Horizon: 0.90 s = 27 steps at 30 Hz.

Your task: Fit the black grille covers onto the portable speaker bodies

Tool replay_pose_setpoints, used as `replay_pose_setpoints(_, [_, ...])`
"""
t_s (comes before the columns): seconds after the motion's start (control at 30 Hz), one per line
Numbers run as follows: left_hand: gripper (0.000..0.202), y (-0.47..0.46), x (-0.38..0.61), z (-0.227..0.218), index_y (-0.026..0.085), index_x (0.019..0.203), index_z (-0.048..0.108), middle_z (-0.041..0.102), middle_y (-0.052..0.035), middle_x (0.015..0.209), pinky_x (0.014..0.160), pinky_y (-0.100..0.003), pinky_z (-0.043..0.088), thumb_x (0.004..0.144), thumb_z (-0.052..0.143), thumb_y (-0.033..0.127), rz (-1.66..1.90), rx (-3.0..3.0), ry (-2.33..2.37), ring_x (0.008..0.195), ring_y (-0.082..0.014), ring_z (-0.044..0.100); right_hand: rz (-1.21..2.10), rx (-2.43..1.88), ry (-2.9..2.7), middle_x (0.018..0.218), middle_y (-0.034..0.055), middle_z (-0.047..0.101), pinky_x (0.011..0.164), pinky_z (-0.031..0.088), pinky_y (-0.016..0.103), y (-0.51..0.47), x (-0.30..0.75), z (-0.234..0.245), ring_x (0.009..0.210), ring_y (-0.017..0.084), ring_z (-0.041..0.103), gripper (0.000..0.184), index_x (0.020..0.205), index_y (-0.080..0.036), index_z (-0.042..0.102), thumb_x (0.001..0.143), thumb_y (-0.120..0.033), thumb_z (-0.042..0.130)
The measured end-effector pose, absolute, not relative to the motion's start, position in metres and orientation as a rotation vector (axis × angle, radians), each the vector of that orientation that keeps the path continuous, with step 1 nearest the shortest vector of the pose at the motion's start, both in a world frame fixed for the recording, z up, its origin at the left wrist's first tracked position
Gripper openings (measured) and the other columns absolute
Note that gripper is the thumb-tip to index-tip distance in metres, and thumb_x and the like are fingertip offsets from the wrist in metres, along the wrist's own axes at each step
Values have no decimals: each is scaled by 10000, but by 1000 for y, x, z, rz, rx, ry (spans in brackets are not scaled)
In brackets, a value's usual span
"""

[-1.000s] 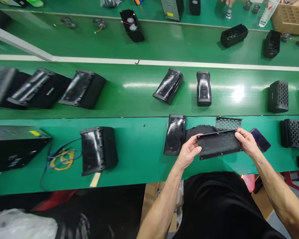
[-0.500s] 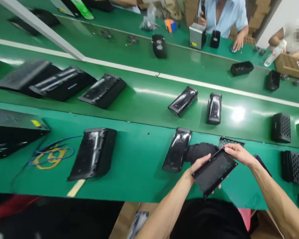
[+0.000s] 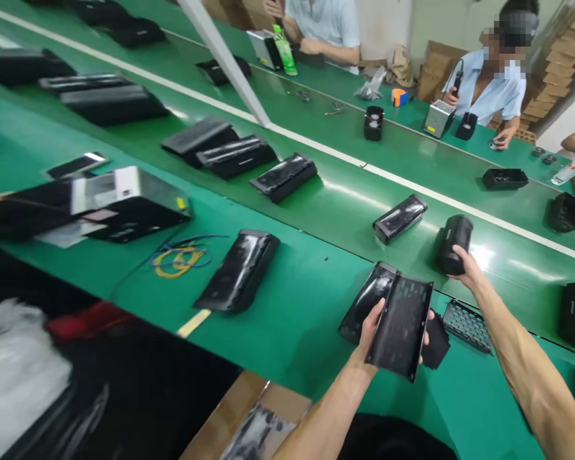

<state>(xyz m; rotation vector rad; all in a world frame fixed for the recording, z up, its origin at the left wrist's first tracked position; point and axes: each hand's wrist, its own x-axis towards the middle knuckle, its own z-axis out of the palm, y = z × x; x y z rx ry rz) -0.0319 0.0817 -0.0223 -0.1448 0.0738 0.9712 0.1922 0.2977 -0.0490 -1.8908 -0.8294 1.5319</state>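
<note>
Left hand: the left hand [image 3: 368, 338] pinches a black panel [image 3: 401, 329] across its width, thumb at the left edge, fingertips showing past the right edge.
Panel axis: long axis runs away from the person, leaning right at the far end; far end up, near end low.
Panel place: held above the worktop [image 3: 306, 313], its broad face turned up toward the camera, small holes showing at the far end.
Right hand: the right hand [image 3: 470, 271] is curled round the near end of a black speaker [image 3: 456, 239], thumb along its side.
Speaker axis: long axis points away, far end slightly to the right; whether it is lifted off the green strip [image 3: 512, 271] cannot be told.
Beside panel: a glossy speaker [image 3: 371, 297] lies just left, partly hidden by the left hand.
Right of panel: a dark cloth piece [image 3: 437, 348], then a perforated grille [image 3: 468, 326], its long axis slanting down to the right.
</note>
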Motion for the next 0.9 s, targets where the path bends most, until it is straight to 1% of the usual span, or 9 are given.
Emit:
replay_pose_setpoints(0.13, [857, 83, -25, -13, 19, 1412, 660, 673, -283, 1425, 690, -443, 630, 967, 479, 728, 1034, -166, 65, 960, -351, 746, 1595, -1637, -673, 926, 42, 804, 871, 634, 518, 269, 247, 14, 867, 285, 761, 519, 1099, -265, 702, 731, -585, 879])
replay_pose_setpoints(0.23, [841, 84, -17, -7, 10, 1381, 678, 673, -287, 1422, 668, -451, 625, 954, 479, 707, 1026, -151, 44, 941, -356, 744, 1464, -1359, -748, 1140, 44, 815, 949, 614, 532, 227, 280, 66, 1044, 309, 753, 608, 1215, -314, 743, 713, -617, 906])
replay_pose_setpoints(0.37, [826, 82, -6, 0, 26, 1367, 691, 690, -291, 1399, 693, -468, 605, 926, 503, 699, 1003, -112, 61, 928, -370, 749, 1424, -1262, -742, 1293, 126, 781, 958, 570, 679, 163, 271, 98, 1225, 431, 698, 769, 1336, -384, 742, 782, -910, 648])
replay_pose_setpoints(0.47, [833, 78, 1, 6, 37, 1367, 694, 716, -280, 1367, 721, -463, 597, 915, 505, 711, 1005, -89, 90, 946, -368, 749, 1548, -1369, -838, 1431, 179, 719, 854, 590, 686, 122, 254, 95, 1113, 437, 741, 828, 1534, -413, 619, 893, -912, 457])
replay_pose_setpoints(0.57, [851, 71, 6, 8, 56, 1386, 685, 739, -266, 1339, 860, -502, 590, 881, 557, 729, 1012, -51, 139, 1082, -414, 747, 1493, -1428, -1037, 1439, 180, 719, 783, 625, 639, 92, 260, 91, 1001, 411, 781, 897, 1665, -373, 475, 951, -887, 295])
replay_pose_setpoints(0.67, [822, 65, 15, 2, 76, 1358, 706, 779, -234, 1267, 1014, -537, 541, 815, 686, 691, 1047, 11, 184, 1209, -449, 718, 1386, -1559, -1165, 1396, 156, 751, 845, 656, 579, 78, 275, 100, 1051, 407, 793, 860, 1656, -300, 503, 958, -801, 479])
replay_pose_setpoints(0.73, [776, 62, 24, -6, 84, 1323, 733, 804, -206, 1215, 1054, -518, 526, 783, 769, 640, 1079, 51, 206, 1209, -424, 727, 1343, -1655, -1299, 1535, 116, 673, 951, 649, 538, 78, 278, 116, 1237, 402, 744, 873, 1692, -319, 438, 934, -700, 646])
replay_pose_setpoints(0.83, [665, 63, 39, -13, 113, 1230, 786, 836, -156, 1124, 1003, -432, 552, 761, 859, 579, 1087, 70, 198, 1093, -346, 772, 1218, -1751, -1652, 1732, 89, 462, 1147, 546, 562, 83, 263, 143, 1515, 401, 538, 1023, 1756, -341, 273, 901, -631, 754])
replay_pose_setpoints(0.9, [581, 65, 46, -10, 144, 1168, 813, 847, -123, 1080, 926, -382, 572, 754, 899, 542, 1101, 74, 169, 987, -298, 787, 1109, -1768, -1880, 1741, 108, 434, 1199, 485, 600, 85, 249, 156, 1559, 413, 473, 1048, 1767, -338, 237, 904, -627, 756])
